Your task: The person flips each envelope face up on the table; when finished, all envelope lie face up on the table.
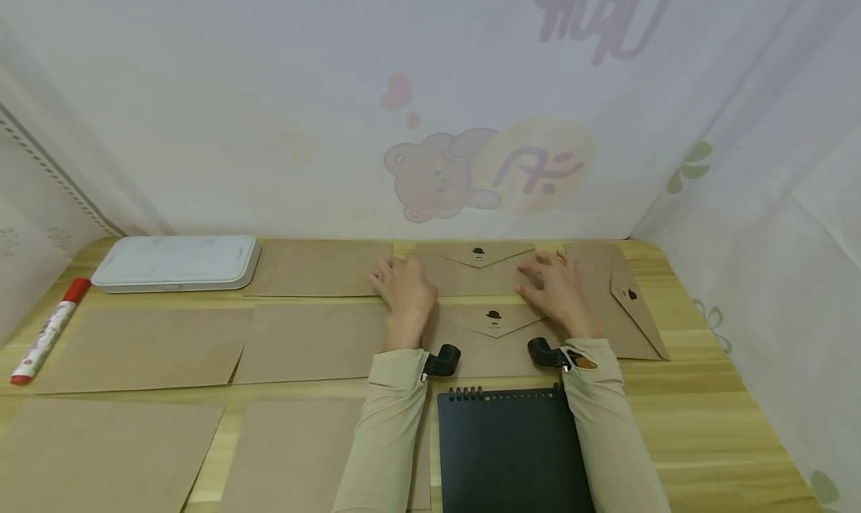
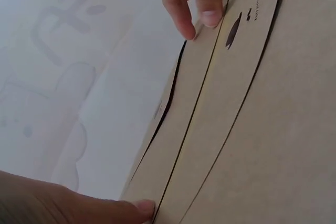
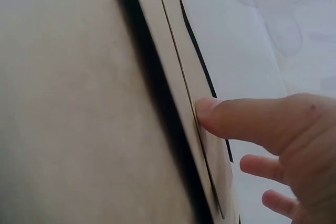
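Where the flapped envelope (image 1: pixel 474 280) lies at the tabletop's (image 1: pixel 699 393) far edge, just beyond a second envelope (image 1: pixel 494 354), the left hand (image 1: pixel 407 289) and right hand (image 1: pixel 561 292) flank its ends with loosely bent, parted fingers (image 3: pixel 218 116) touching paper but gripping nothing I can see, perhaps to steady it.

Far flapped envelope (image 1: pixel 475 281) on table (image 1: pixel 713 423), left hand (image 1: pixel 406 296) at nine o'clock, right hand (image 1: pixel 558 292) at three, near flapped envelope (image 1: pixel 494 357) then notebook (image 1: pixel 514 453) at six, case (image 1: pixel 176 262) farther out at nine
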Demonstrator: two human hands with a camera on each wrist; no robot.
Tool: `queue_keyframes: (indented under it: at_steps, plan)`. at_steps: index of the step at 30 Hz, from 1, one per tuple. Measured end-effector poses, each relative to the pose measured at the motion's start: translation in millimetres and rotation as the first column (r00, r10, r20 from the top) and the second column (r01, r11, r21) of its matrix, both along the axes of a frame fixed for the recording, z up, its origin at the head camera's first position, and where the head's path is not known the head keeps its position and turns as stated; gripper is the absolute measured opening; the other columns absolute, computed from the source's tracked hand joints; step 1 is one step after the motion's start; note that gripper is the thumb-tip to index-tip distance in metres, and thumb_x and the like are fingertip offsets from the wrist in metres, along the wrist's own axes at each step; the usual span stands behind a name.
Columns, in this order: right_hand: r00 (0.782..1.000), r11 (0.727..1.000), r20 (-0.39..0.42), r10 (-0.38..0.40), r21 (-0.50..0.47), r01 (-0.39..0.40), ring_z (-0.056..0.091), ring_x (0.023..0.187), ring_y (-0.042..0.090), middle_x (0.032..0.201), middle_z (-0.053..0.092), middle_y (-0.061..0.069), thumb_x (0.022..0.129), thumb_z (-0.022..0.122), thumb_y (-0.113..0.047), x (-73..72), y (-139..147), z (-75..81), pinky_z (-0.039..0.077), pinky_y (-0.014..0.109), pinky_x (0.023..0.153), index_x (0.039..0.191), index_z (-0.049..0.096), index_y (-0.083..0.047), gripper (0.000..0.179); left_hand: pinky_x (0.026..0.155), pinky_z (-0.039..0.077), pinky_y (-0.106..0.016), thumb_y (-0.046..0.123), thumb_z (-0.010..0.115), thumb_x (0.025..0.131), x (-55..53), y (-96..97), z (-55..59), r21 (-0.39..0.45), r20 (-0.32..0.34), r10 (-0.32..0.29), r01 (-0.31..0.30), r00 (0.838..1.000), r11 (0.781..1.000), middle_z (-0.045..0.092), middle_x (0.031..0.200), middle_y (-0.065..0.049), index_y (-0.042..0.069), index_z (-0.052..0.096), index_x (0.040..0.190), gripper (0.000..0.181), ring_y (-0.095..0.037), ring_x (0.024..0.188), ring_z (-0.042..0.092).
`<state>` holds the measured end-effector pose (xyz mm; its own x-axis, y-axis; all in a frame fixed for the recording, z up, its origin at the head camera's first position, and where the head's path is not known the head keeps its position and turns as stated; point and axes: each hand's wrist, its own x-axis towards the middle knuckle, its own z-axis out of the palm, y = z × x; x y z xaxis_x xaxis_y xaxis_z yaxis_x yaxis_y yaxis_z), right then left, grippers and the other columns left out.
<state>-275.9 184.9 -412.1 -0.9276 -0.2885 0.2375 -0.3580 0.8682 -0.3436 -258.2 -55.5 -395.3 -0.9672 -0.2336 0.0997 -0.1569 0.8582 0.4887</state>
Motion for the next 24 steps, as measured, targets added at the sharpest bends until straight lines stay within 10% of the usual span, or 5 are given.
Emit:
queue_keyframes:
  at_steps: [3, 8, 17, 20, 24]
  plan:
    - [1.0, 0.999, -0.006, 0.024, -0.039, -0.024, 0.035, 0.124, 0.042, 0.125, 0.052, 0.027, 0.079, 0.074, -0.014, -5.6, -4, -0.6, 0.011, 0.055, 0.106, 0.11, 0.065, 0.0, 0.036, 0.088, 0.024, -0.051, 0.018, 0.078, 0.07, -0.3, -6.7, 1.8, -0.008, 0.045, 0.012, -0.011, 0.999, 1.0, 0.052, 0.103, -0.021, 0.008, 0.053, 0.076, 0.028, -0.036, 0.103, 0.038]
    - [0.998, 0.972, 0.013, 0.069, -0.227, -0.065, 0.034, 0.123, 0.045, 0.129, 0.045, 0.03, 0.083, 0.067, -0.003, -15.4, -6, 7.1, 0.019, 0.057, 0.103, 0.109, 0.064, 0.005, 0.027, 0.091, 0.021, -0.053, 0.045, 0.069, 0.081, 10.0, -19.2, 26.2, 0.084, 0.092, -0.139, 0.131, 0.986, 0.988, 0.048, 0.111, -0.021, 0.005, 0.057, 0.087, 0.042, -0.037, 0.109, 0.034]
    - [0.961, 0.933, -0.191, 0.202, -0.261, -0.248, 0.049, 0.114, 0.035, 0.12, 0.056, 0.019, 0.088, 0.062, -0.002, 2.5, -10, 66.9, 0.039, 0.051, 0.092, 0.108, 0.067, 0.001, 0.02, 0.096, 0.014, -0.059, 0.038, 0.061, 0.089, 64.8, -78.9, 67.1, 0.15, -0.034, -0.43, 0.43, 0.902, 0.89, 0.053, 0.118, -0.015, 0.007, 0.057, 0.107, 0.037, -0.038, 0.122, 0.029]
    - [0.933, 0.927, -0.231, 0.276, -0.191, -0.322, 0.056, 0.106, 0.029, 0.115, 0.061, 0.011, 0.086, 0.064, -0.002, 26.3, -12, 85.0, 0.044, 0.046, 0.087, 0.109, 0.068, -0.004, 0.023, 0.093, 0.019, -0.06, 0.032, 0.065, 0.087, 85.9, -109.8, 62.7, 0.077, -0.09, -0.495, 0.501, 0.864, 0.862, 0.057, 0.116, -0.012, 0.007, 0.057, 0.111, 0.036, -0.037, 0.118, 0.037]
    - [0.871, 0.867, -0.182, 0.456, -0.132, -0.481, 0.062, 0.095, 0.022, 0.109, 0.064, 0.007, 0.082, 0.066, 0.003, 61.6, -18, 82.6, 0.051, 0.037, 0.075, 0.106, 0.069, -0.006, 0.026, 0.09, 0.026, -0.059, 0.03, 0.074, 0.08, 118.7, -145.8, 29.3, -0.05, -0.186, -0.565, 0.567, 0.804, 0.822, 0.058, 0.118, -0.005, 0.009, 0.055, 0.119, 0.047, -0.028, 0.114, 0.047]
